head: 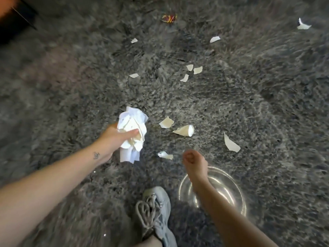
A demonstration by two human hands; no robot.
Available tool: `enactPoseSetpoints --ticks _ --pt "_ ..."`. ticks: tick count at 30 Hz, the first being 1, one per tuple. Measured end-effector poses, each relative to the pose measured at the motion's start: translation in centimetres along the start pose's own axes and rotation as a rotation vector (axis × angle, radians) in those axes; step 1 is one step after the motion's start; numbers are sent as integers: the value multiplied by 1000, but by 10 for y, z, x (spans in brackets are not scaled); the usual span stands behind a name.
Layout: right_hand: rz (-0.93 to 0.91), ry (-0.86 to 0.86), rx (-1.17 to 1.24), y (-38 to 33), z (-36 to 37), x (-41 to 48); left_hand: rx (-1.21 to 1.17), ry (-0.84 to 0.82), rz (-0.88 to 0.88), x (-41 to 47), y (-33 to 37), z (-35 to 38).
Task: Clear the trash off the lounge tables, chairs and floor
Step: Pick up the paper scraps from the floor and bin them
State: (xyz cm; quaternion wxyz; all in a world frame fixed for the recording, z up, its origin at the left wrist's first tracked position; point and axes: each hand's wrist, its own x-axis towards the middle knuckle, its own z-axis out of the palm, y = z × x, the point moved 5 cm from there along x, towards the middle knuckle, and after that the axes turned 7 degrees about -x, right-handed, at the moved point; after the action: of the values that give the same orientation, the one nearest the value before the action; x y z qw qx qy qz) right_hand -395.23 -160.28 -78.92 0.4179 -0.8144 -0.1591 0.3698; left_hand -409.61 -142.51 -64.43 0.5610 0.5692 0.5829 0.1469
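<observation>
Head view: your left hand (114, 138) clutches a wad of paper scraps (132, 134); right hand (193, 161) curled, seemingly empty (blurred). Beyond that wad, roughly 10 torn pieces (184, 130) and a wrapper (168, 18) remain on the rug (249, 97)

A grey shag carpet (249, 104) covered the floor. A steel bowl (229, 191) stood on it beside a grey laced sneaker (156, 207). Dark furniture (12, 20) occupied the upper-left corner.
</observation>
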Motion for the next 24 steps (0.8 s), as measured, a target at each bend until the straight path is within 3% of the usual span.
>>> enactPoseSetpoints --ticks 5,10,13,15,20,24 --pt "-11 -40 -310 12 56 59 -26 88 -21 49 -43 -27" --pt "-226 -217 -667 34 115 96 -150 129 -94 81 -126 -7" --pt "-329 -151 -768 43 127 97 -237 162 -157 91 -164 6" --pt "-362 -106 -743 43 127 96 -254 202 -176 95 -181 10" --pt "-260 -24 -304 22 105 90 -288 287 -235 98 -203 24" --pt "-353 6 -151 -10 111 66 -329 254 -198 102 -200 44"
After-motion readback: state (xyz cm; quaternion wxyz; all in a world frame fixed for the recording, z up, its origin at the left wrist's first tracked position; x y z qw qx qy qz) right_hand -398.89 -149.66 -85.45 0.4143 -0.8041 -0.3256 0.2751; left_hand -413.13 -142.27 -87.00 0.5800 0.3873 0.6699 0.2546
